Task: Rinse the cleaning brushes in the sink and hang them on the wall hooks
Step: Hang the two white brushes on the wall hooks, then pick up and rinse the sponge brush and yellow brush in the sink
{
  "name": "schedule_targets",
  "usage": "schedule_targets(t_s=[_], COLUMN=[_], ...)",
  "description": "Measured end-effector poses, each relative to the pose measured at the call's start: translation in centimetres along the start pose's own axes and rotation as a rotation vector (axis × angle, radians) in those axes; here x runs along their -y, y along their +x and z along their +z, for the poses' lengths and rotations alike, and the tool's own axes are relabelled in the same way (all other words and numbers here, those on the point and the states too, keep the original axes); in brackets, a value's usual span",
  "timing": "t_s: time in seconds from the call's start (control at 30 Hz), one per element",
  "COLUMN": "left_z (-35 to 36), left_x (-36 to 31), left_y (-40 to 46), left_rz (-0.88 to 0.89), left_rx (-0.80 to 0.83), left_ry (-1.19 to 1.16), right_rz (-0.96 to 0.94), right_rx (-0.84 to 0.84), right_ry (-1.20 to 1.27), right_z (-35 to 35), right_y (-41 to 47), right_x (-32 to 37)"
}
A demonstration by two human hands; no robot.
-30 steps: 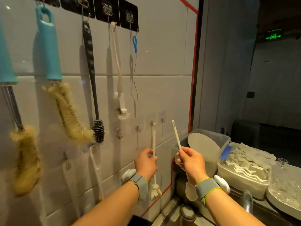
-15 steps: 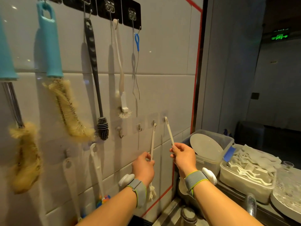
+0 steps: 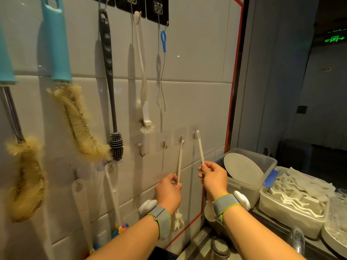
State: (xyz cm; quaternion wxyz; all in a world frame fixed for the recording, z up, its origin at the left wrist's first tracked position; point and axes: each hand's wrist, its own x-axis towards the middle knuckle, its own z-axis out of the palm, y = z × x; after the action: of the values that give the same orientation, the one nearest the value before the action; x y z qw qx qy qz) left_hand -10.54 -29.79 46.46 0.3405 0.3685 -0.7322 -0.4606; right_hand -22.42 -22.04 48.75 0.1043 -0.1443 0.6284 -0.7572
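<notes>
My left hand [image 3: 169,192] pinches the stem of a thin white brush [image 3: 179,162] whose top loop sits on a small wall hook [image 3: 181,139]; its bristle end hangs below my wrist. My right hand [image 3: 213,176] grips a second thin white brush [image 3: 200,147], tilted, with its tip right at the rightmost lower hook [image 3: 195,135]. Two lower hooks [image 3: 142,151] to the left hold nothing.
Above hang two teal-handled fluffy brushes [image 3: 56,53], a dark silicone brush [image 3: 110,91], a white brush [image 3: 142,72] and a blue-looped wire brush [image 3: 163,42]. Clear bins [image 3: 270,162] with a plate and white utensils stand at right. The sink edge [image 3: 199,241] lies below.
My right hand has lifted its brush up and left until the tip reaches the rightmost hook. My left hand stays on the brush hung beside it.
</notes>
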Motion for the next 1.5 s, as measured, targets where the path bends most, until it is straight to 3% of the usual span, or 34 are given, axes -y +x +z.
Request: schedule_targets(t_s=[0.3, 0.53, 0.67, 0.87, 1.13, 1.5], left_z=[-0.2, -0.9, -1.2, -1.5, -0.2, 7.6], left_x=[0.0, -0.5, 0.4, 3.7, 9.2, 22.1], left_y=[-0.1, -1.2, -3.0, -5.5, -10.2, -21.0], left_rz=[-0.028, 0.061, 0.129, 0.460, 0.581, 0.421], left_rx=[-0.001, 0.002, 0.062, 0.282, 0.476, 0.883], left_ry=[0.020, 0.175, 0.325, 0.728, 0.977, 1.093], right_rz=[0.065, 0.033, -0.024, -0.156, -0.223, 0.259], right_rx=[0.083, 0.046, 0.067, 0.190, 0.179, 0.244], right_ry=[-0.068, -0.342, -0.599, -1.365, -1.571, -1.602], right_z=[-0.2, -2.4, -5.0, -8.8, -14.1, -23.7], right_y=[-0.5, -1.4, -6.1, -11.2, -17.0, -27.7], right_x=[-1.6, -4.2, -4.2, -6.9, -12.9, -26.4])
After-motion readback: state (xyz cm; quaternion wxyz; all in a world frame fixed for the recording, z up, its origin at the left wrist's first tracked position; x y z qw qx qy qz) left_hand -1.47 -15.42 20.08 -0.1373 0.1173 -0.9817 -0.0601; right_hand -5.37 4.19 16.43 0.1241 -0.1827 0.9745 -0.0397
